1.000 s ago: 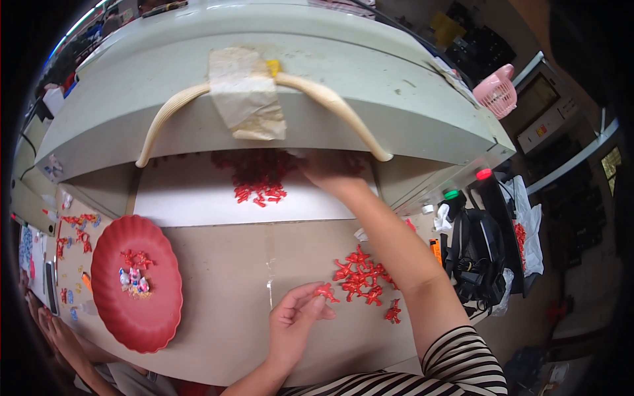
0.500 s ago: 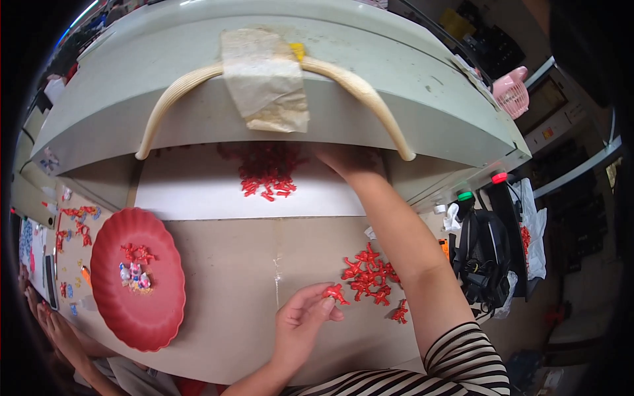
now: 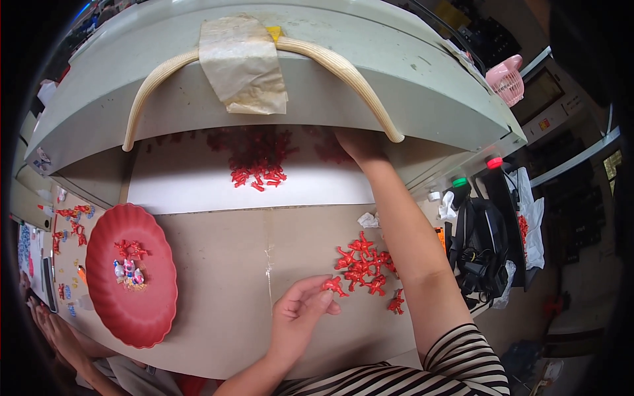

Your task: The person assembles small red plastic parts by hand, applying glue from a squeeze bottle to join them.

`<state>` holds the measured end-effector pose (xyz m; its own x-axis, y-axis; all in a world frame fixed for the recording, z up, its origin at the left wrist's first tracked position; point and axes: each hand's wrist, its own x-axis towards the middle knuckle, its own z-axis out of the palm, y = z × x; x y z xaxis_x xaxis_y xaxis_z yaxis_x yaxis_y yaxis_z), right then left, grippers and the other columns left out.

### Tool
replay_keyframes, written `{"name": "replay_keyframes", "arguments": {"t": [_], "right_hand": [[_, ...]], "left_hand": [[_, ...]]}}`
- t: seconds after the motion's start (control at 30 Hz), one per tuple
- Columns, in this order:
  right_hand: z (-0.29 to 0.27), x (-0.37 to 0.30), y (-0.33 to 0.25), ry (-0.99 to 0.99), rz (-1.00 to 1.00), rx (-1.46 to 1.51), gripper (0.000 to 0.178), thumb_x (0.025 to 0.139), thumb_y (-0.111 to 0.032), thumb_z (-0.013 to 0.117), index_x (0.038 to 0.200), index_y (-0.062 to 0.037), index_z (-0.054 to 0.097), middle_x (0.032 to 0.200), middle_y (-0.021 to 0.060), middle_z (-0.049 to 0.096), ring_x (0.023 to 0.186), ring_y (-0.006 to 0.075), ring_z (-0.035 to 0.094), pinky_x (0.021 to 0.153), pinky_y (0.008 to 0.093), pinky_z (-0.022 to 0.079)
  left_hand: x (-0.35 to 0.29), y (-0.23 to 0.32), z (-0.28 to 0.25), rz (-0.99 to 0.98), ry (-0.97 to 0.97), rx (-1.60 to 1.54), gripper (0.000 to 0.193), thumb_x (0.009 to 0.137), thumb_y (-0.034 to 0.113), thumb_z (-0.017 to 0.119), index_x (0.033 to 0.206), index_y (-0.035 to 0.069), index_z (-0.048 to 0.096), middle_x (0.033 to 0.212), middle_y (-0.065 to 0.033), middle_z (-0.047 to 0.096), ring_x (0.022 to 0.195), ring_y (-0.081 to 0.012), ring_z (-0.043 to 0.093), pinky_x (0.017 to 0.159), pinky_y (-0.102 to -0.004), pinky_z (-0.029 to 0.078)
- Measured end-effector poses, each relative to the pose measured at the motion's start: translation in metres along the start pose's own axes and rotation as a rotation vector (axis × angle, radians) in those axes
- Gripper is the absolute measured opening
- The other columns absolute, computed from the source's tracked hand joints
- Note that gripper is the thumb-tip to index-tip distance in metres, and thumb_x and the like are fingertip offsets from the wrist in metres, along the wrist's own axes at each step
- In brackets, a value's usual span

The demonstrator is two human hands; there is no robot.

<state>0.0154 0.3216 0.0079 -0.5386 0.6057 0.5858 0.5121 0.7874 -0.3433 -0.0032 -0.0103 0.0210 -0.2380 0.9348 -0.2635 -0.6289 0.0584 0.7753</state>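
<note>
My left hand [image 3: 298, 318] pinches a small red plastic piece [image 3: 333, 285] between thumb and fingers, just left of a pile of like red pieces [image 3: 364, 264] on the brown cardboard surface [image 3: 224, 264]. My right forearm stretches up across the surface, and my right hand [image 3: 354, 142] goes under the edge of the grey machine hood [image 3: 370, 99]; its fingers are hidden there. More red pieces [image 3: 257, 174] lie on a white sheet [image 3: 191, 185] below the hood.
A red oval plate [image 3: 132, 310] with a few small pieces sits at the left. A beige curved tube [image 3: 343, 63] and taped paper [image 3: 243, 63] hang on the hood. A black bag [image 3: 482, 247] stands at the right, another person's hand [image 3: 49, 323] at lower left.
My right hand has gone further under the hood, so less of it shows. My left hand still holds the red piece and has shifted slightly toward the pile.
</note>
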Motion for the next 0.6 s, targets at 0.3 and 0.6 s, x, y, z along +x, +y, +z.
{"name": "replay_keyframes", "arguments": {"t": [0.3,0.6], "right_hand": [[-0.038,-0.015,-0.054,-0.339,0.464,0.361,0.044,0.078,-0.03,0.058,0.11,-0.001,0.052,0.114,0.0171,0.051,0.108,0.0306,0.047,0.094,0.0363,0.035],[-0.004,-0.017,-0.07,-0.486,0.083,0.105,0.032,0.076,-0.026,0.062,0.101,-0.0074,0.06,0.112,0.0132,0.051,0.11,0.0294,0.043,0.097,0.0354,0.032]], "left_hand": [[0.004,-0.002,-0.001,0.016,0.041,0.015,0.022,0.086,0.008,0.053,0.107,0.002,0.053,0.092,-0.0068,0.059,0.074,-0.0134,0.058,0.068,-0.0301,0.051],[0.012,0.001,-0.005,0.029,0.111,-0.025,0.023,0.087,0.011,0.053,0.108,0.003,0.053,0.088,-0.0037,0.058,0.075,-0.0107,0.056,0.067,-0.0296,0.05]]}}
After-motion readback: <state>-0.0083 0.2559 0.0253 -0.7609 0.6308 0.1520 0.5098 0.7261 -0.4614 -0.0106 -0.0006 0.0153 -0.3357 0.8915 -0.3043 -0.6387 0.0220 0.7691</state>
